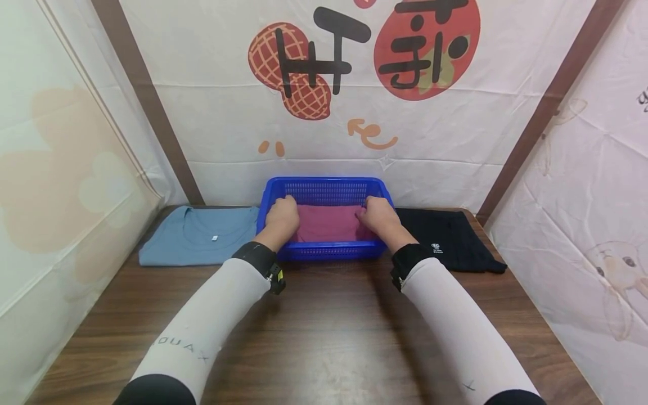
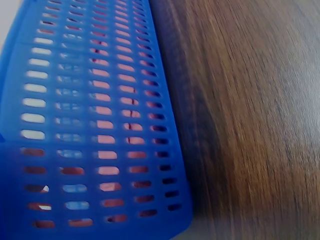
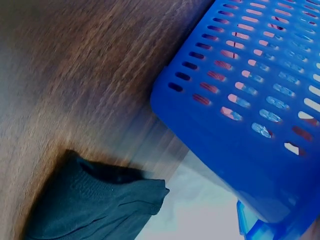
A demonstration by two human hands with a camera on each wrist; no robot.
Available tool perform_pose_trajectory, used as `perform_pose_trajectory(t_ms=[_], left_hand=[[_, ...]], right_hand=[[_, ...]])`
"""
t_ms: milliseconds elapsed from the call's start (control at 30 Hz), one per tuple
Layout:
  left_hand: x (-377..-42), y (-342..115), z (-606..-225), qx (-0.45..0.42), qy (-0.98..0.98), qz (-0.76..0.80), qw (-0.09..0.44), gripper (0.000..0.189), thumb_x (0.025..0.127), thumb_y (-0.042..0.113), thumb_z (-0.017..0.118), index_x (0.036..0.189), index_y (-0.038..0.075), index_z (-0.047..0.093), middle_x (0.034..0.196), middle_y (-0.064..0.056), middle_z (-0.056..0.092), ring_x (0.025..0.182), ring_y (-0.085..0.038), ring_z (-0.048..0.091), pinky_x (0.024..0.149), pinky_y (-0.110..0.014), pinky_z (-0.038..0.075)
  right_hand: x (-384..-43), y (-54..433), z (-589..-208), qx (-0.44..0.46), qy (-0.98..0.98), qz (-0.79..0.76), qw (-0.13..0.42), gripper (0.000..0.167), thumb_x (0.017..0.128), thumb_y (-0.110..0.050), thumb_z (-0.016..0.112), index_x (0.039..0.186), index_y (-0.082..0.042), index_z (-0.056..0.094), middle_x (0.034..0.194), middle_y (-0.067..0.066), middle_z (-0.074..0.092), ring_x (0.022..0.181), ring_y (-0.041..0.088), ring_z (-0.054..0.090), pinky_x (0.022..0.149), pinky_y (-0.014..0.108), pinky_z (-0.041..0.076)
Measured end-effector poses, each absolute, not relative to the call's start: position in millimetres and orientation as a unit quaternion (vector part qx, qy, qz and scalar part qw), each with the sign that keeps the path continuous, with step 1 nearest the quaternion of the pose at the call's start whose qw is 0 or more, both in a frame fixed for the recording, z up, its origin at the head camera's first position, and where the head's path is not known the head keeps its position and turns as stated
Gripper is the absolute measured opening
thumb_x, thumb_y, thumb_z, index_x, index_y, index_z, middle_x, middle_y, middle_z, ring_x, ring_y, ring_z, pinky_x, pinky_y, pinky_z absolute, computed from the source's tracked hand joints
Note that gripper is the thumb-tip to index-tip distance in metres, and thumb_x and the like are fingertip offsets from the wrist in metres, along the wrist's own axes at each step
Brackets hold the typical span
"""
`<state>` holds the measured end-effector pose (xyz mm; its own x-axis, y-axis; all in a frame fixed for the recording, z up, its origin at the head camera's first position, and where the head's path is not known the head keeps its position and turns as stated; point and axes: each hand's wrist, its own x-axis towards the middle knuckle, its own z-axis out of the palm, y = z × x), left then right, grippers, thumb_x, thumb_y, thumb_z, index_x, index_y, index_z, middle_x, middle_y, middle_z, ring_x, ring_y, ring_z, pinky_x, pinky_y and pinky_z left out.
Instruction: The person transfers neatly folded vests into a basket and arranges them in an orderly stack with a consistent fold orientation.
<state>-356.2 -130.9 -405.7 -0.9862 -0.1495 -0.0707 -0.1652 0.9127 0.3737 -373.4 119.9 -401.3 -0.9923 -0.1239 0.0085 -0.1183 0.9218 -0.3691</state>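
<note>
Inside the blue basket [image 1: 324,251], fingers of the left hand [image 1: 283,215] and right hand [image 1: 379,216] are curled, gripping opposite ends of a folded pink garment [image 1: 329,222]; left fingertips hidden. Basket stands at the far middle of a brown wood-grain table [image 1: 324,337]. Folded blue shirt [image 1: 174,242] lies just left of it, black garment [image 1: 437,230] just right. White printed sheeting [image 1: 217,135] walls the far edge and both sides.

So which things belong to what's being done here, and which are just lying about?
Seemingly in use: left hand, right hand, pink cloth between them, blue basket around it.
Probably lying about: blue-grey shirt at left, black garment at right.
</note>
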Motion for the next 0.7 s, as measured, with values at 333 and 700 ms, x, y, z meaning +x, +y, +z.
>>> perform_pose_trajectory(t_ms=[333,700], left_hand=[[-345,-135,-399,-0.042,0.981,0.189,0.003,0.045,0.099,0.022,0.056,0.135,-0.004,0.053,0.127,-0.023,0.06,0.104,-0.034,0.063,0.088,-0.054,0.056],[-332,-134,-389,0.034,0.989,0.141,-0.008,0.04,0.099,0.025,0.058,0.131,0.001,0.06,0.124,-0.017,0.065,0.103,-0.029,0.063,0.086,-0.049,0.056]], right_hand=[[-369,124,-400,-0.096,0.975,-0.198,0.009,0.04,0.104,-0.037,0.058,0.126,-0.005,0.066,0.107,0.011,0.07,0.088,0.025,0.063,0.08,0.041,0.056],[-352,116,-398,-0.135,0.973,-0.183,-0.031,0.032,0.103,-0.031,0.059,0.125,-0.009,0.067,0.11,0.008,0.071,0.092,0.024,0.063,0.091,0.044,0.056]])
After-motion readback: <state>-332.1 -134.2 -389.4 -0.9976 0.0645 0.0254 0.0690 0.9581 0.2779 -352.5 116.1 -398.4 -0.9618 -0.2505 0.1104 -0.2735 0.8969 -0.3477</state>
